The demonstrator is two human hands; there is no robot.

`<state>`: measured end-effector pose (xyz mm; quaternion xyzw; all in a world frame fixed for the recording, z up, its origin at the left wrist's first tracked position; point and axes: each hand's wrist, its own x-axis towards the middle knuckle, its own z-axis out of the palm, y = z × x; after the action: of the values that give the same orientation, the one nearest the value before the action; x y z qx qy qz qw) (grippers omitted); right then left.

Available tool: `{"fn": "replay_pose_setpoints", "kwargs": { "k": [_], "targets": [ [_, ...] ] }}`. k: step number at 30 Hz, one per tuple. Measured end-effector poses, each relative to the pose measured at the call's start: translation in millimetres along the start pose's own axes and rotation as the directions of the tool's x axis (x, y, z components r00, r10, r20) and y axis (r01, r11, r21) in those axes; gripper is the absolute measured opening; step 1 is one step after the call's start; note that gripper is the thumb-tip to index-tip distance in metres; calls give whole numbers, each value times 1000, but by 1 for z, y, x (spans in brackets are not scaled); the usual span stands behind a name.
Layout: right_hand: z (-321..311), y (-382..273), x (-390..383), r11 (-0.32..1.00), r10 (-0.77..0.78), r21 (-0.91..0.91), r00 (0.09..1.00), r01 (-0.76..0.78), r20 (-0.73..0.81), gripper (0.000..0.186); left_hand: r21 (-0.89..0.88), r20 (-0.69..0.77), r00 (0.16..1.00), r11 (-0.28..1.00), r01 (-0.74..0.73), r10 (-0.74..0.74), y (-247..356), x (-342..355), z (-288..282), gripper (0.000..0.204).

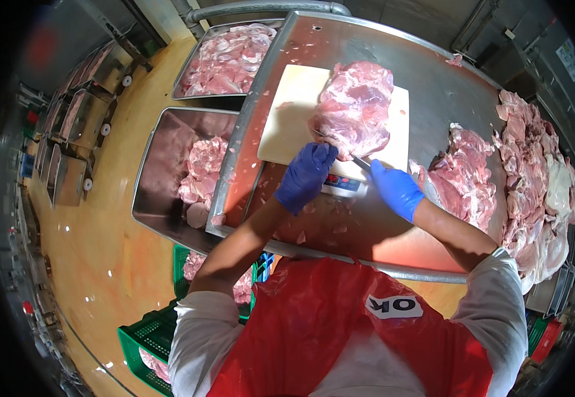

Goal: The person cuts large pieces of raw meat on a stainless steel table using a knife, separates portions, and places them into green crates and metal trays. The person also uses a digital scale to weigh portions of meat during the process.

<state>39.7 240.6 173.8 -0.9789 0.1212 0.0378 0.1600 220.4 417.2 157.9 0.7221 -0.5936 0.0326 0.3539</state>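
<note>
A large slab of pink raw meat (352, 99) lies on a white cutting board (284, 99), which rests on a scale (342, 186) on the steel table. My left hand (306, 175), in a blue glove, is closed on the lower left edge of the slab. My right hand (397, 192), also gloved blue, grips a knife (361, 163) whose blade touches the meat's lower edge. More meat (459, 178) lies just right of the board.
A long pile of meat (532, 185) covers the table's right side. Left are steel bins of meat (224, 59) (158, 165), with green crates (138, 337) below them. Wheeled steel carts (82, 119) stand on the yellow floor (89, 258). A pipe (261, 9) runs behind the table.
</note>
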Motion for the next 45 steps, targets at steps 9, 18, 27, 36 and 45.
{"fn": "replay_pose_setpoints", "kwargs": {
  "k": [9,18,27,36,45],
  "targets": [
    [-8,10,-72,993,120,-2,987,-121,-110,13,85,-267,953,988,-127,146,-14,9,2,28],
    [-30,-20,-25,976,200,141,943,-167,-267,15,156,-125,934,936,-315,335,-38,42,-5,26],
    [-14,-57,66,997,75,24,981,-72,-181,20,148,-175,957,967,-207,231,-48,24,0,17],
    [1,-36,-11,976,151,-163,988,-143,41,21,27,-196,969,988,-149,151,-59,0,-3,15],
    [-19,-22,-50,971,42,-224,979,-88,-201,18,-243,-439,890,970,13,-122,-75,-1,-3,14]
  ]
}}
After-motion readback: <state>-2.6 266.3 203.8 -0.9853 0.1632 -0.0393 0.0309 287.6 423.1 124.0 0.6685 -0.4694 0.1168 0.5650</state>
